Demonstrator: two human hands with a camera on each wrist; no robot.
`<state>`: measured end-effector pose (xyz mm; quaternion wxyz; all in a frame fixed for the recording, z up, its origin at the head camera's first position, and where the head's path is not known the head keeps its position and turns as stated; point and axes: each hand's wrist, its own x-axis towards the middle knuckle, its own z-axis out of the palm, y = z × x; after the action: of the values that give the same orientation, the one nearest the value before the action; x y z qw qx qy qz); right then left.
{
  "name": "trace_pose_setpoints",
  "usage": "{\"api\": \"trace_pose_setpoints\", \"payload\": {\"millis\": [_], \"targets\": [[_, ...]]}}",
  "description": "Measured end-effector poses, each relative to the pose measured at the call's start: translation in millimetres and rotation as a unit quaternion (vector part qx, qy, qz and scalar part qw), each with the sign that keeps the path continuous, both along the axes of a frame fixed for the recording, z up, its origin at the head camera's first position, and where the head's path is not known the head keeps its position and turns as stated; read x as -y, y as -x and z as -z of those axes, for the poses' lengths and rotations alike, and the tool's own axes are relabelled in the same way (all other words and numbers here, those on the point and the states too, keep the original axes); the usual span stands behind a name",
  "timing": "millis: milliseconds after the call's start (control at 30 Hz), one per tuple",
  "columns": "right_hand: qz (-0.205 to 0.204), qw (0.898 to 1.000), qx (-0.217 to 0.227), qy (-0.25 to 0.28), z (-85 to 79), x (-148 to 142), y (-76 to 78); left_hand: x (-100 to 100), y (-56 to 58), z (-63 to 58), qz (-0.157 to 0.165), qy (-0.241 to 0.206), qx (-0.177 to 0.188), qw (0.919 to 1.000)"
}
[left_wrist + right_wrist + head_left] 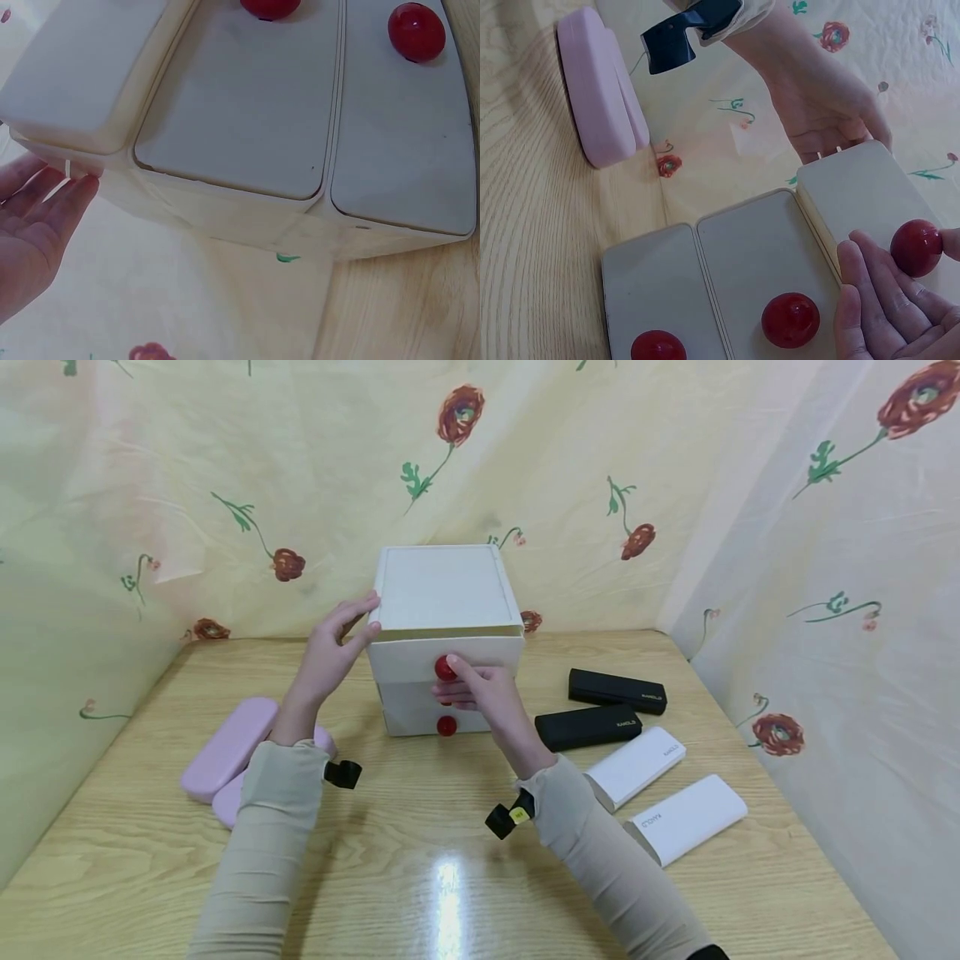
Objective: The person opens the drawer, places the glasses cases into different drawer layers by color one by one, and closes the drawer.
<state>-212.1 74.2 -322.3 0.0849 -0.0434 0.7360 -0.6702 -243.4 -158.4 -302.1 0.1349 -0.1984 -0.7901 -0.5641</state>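
A small white cabinet (450, 585) with several red knobs stands at the back of the table. Its top drawer (405, 660) sits slightly out, leaving a narrow gap under the lid. My right hand (491, 693) is at the top drawer's red knob (916, 248), thumb against one side and fingers stretched along the other, in a pinch. Against the cabinet's left side rests my left hand (333, 647); its fingertips touch the wall near the top front corner, seen also in the left wrist view. The two lower drawers (247, 105) are pushed in.
Lilac cases (232, 747) lie left, partly behind my left forearm. To the right are two black cases (588, 727) and two white cases (686, 818) with lettering. Flowered cloth (337, 468) hangs behind and at the sides of the wooden table (390, 860).
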Motion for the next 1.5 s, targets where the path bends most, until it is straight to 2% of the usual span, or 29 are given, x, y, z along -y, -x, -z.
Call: {"api": "trace_pose_setpoints", "payload": {"millis": [367, 633, 1167, 1500], "targets": [[0.001, 1.0, -0.006, -0.001, 1.5, 0, -2.4, 3, 2.2, 0.9, 0.022, -0.009, 0.017, 0.9996], [-0.007, 1.0, -0.005, 0.018, 0.1, -2, -6.6, 4, 3.4, 1.7, 0.029, -0.014, 0.014, 0.9994], [-0.016, 1.0, -0.005, 0.021, 1.8, -5, -16.9, 2, 3.3, 2.6, 0.006, -0.021, 0.013, 0.9997], [-0.026, 0.999, 0.0, 0.028, 2.6, -7, -28.8, 1, 1.2, 3.1, -0.005, -0.014, 0.024, 0.9996]]}}
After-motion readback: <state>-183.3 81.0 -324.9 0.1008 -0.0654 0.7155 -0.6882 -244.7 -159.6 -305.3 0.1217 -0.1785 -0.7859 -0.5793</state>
